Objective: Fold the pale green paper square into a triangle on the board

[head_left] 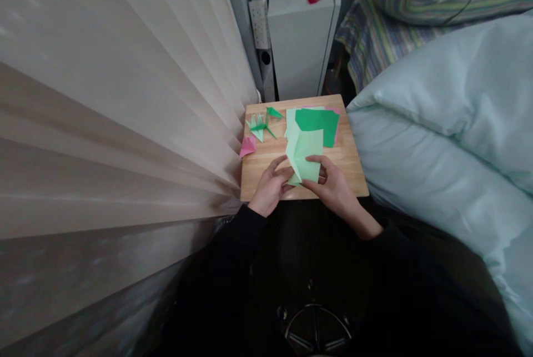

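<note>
A light green sheet of paper (305,154), partly folded, is held over the near edge of a small wooden table (345,162). My left hand (271,184) pinches its lower left edge. My right hand (333,182) grips its lower right corner with thumb on top. Both hands are closed on the paper. Behind it lies a stack of paper with a dark green sheet (318,124) on top and pink peeking out at the right.
Folded green paper cranes (261,124) and a folded pink piece (247,146) lie at the table's left side. A pleated curtain (125,124) hangs at the left, a pale blue duvet (449,124) lies at the right, and a white cabinet (300,35) stands behind the table.
</note>
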`<state>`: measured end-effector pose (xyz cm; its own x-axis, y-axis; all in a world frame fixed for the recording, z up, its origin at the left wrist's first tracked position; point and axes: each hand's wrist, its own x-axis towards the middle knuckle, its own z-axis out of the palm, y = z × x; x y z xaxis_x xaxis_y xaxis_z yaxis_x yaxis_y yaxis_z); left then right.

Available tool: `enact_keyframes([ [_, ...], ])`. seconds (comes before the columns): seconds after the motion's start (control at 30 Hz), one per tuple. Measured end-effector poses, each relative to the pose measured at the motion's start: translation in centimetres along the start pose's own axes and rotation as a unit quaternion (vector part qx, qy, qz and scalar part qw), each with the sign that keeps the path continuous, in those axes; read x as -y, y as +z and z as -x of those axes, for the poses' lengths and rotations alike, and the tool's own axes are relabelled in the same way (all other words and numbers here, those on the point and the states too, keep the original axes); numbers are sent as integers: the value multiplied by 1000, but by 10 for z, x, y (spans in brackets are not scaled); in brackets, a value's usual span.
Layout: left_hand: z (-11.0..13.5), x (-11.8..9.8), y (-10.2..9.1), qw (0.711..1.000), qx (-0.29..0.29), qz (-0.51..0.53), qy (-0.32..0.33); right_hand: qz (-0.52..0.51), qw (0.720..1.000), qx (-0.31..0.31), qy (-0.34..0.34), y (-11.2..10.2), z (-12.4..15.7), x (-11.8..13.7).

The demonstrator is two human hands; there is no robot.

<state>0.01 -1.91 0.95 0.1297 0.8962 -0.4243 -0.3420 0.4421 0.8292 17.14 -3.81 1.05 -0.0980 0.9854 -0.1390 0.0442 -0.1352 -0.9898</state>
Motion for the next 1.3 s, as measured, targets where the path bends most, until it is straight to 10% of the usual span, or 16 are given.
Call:
enact_keyframes([
  [0.3,-3,-11,-9,999,5,19,-34,-12,993,-80,-81,-22,-5,14],
  [1.0,8,-5,7,993,71,93,-32,192,976,28,-96,-17,-4,11],
  [1.3,0,15,10,997,-6,82,-7,222,968,86,-81,-12,-2,9],
])
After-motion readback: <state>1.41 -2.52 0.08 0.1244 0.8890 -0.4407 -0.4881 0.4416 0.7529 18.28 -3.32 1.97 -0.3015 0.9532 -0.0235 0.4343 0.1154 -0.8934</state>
